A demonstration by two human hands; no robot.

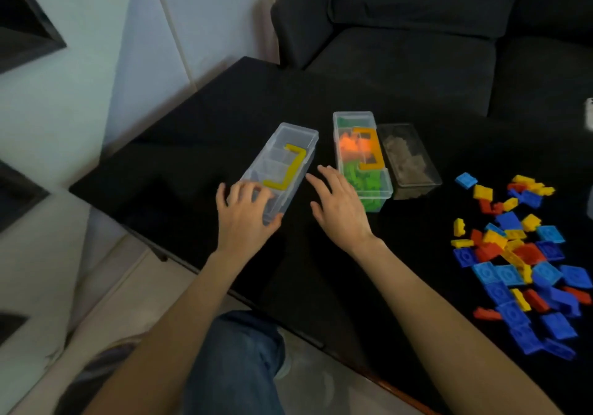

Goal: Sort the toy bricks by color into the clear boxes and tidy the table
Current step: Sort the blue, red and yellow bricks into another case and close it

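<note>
A clear box (288, 145) with a yellow handle and empty compartments lies at an angle on the black table (224, 119). My left hand (245, 219) grips its near end, fingers on the lid and thumb on the side. My right hand (340, 204) hovers open just right of it, touching nothing that I can see. A second clear box (359, 158), orange-handled, holds green and orange bricks. A third clear box (409, 161) with brownish bricks sits beside it. A loose pile of blue, yellow and red bricks (523, 264) lies at the right.
A dark sofa (417, 45) stands behind the table. The table's near edge runs diagonally past my knee (237, 350). A white wall and light floor lie to the left. A pale object (588, 119) shows at the right edge.
</note>
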